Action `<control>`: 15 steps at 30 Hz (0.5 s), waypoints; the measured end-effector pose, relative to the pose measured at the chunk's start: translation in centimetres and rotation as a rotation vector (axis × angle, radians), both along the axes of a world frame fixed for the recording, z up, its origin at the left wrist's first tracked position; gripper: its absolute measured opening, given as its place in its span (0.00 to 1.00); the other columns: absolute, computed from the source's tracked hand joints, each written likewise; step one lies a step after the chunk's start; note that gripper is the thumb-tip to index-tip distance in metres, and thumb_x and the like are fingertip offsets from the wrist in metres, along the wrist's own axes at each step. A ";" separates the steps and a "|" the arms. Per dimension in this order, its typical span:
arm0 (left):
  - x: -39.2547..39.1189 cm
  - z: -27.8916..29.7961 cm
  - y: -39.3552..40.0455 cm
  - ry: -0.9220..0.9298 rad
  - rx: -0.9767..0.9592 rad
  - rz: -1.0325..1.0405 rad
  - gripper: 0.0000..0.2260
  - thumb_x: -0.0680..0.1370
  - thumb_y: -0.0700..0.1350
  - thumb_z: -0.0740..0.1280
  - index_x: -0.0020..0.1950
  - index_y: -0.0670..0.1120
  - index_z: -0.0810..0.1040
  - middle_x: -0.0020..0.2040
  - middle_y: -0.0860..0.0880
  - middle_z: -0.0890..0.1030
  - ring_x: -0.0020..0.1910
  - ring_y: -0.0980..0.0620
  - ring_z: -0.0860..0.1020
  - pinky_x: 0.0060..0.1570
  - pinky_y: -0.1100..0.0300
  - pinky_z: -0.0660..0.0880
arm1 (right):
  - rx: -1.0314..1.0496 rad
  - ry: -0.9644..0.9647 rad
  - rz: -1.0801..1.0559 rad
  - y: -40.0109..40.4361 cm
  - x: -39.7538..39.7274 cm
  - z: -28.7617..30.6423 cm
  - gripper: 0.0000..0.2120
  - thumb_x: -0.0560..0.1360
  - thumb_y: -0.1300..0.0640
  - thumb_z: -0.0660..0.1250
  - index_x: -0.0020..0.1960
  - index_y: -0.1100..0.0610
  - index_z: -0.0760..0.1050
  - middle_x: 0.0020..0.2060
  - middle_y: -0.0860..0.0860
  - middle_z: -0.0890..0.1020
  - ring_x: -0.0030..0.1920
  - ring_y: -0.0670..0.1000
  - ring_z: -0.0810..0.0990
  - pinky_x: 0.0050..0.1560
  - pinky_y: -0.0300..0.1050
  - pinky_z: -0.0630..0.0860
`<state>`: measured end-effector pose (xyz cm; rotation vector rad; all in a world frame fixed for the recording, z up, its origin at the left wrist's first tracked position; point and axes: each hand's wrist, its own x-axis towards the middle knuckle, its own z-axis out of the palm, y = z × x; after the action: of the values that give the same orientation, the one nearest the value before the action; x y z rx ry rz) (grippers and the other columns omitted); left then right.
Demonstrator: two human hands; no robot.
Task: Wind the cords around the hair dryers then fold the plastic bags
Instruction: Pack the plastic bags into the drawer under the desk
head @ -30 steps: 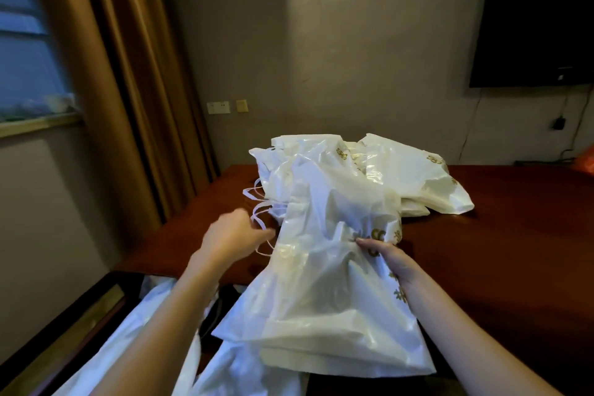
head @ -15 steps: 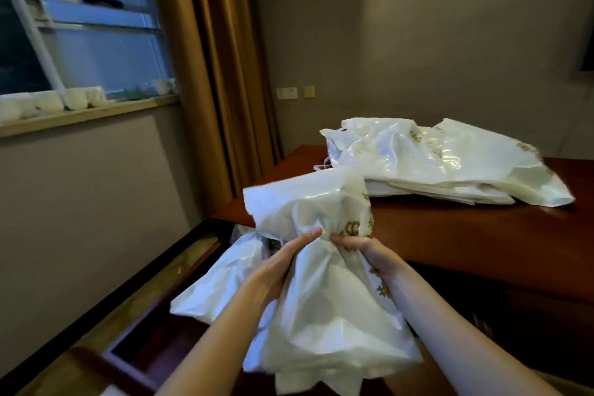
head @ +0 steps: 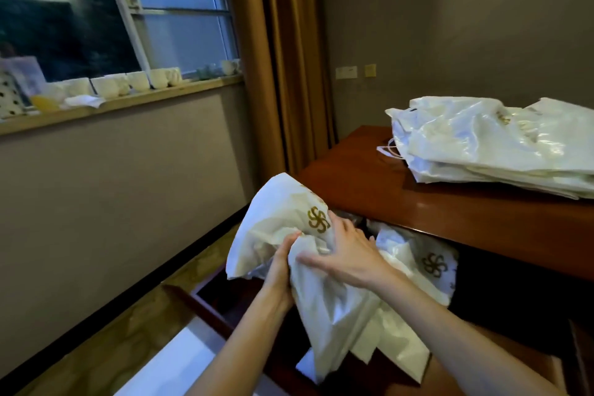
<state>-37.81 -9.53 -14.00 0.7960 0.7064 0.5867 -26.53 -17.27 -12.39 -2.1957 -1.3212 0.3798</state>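
I hold a white plastic bag (head: 276, 222) with a gold pinwheel logo off the table's left end, below its top. My left hand (head: 283, 262) grips the bag's bunched middle from the left. My right hand (head: 345, 251) lies over the bag with fingers spread, thumb against the plastic. The bag's lower part hangs down between my forearms. A second logo bag (head: 427, 264) hangs behind my right hand below the table edge. A pile of white plastic bags (head: 488, 145) lies on the brown table (head: 418, 202) at the right. No hair dryer shows.
A brown curtain (head: 289, 58) hangs beside the window. White cups (head: 135, 83) line the window sill at left. A dark wooden frame (head: 209, 302) sits on the floor below my hands, with a pale sheet (head: 180, 360) beside it.
The bag has come off the table pile and down to the left. My left hand has closed on its middle, my right hand has moved on top. My view has swung left toward the window.
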 end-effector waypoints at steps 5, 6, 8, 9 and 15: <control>-1.2 -0.7 -0.9 0.028 -0.075 -0.058 0.14 0.82 0.48 0.60 0.56 0.40 0.80 0.43 0.40 0.86 0.49 0.44 0.81 0.47 0.52 0.76 | -0.231 -0.022 0.135 0.3 -1.9 -3.3 0.65 0.60 0.28 0.70 0.76 0.50 0.29 0.78 0.50 0.43 0.77 0.58 0.48 0.74 0.62 0.53; -1.5 -1.0 -0.9 0.063 -0.097 -0.072 0.14 0.82 0.48 0.61 0.58 0.40 0.80 0.44 0.40 0.85 0.50 0.43 0.81 0.48 0.51 0.76 | -0.236 -0.027 0.164 0.2 -1.9 -3.7 0.64 0.61 0.30 0.71 0.76 0.49 0.29 0.78 0.50 0.44 0.77 0.59 0.50 0.73 0.61 0.55; -2.5 -1.5 -0.3 0.211 -0.091 -0.130 0.16 0.80 0.51 0.65 0.61 0.41 0.79 0.47 0.40 0.85 0.50 0.42 0.81 0.46 0.50 0.77 | -0.246 -0.085 0.232 0.1 -1.9 -4.1 0.60 0.64 0.35 0.72 0.77 0.47 0.32 0.78 0.49 0.50 0.75 0.60 0.56 0.71 0.58 0.59; -3.2 -1.4 0.0 0.311 -0.067 -0.197 0.18 0.79 0.52 0.66 0.63 0.42 0.78 0.50 0.40 0.85 0.51 0.43 0.81 0.45 0.51 0.77 | -0.252 -0.128 0.261 0.0 -1.9 -4.3 0.58 0.64 0.37 0.72 0.78 0.47 0.35 0.77 0.50 0.53 0.73 0.60 0.59 0.70 0.57 0.61; -8.3 3.7 4.7 0.760 0.471 -0.629 0.17 0.78 0.54 0.67 0.53 0.39 0.81 0.48 0.43 0.84 0.37 0.52 0.82 0.33 0.63 0.76 | -0.311 -0.190 0.346 0.1 -1.5 -4.7 0.50 0.66 0.38 0.71 0.78 0.46 0.45 0.76 0.50 0.59 0.71 0.58 0.64 0.70 0.56 0.64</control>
<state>-46.13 -4.84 -10.32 1.6409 0.9501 -0.1661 -28.00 -17.17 -17.11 -2.2939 -1.8640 0.5489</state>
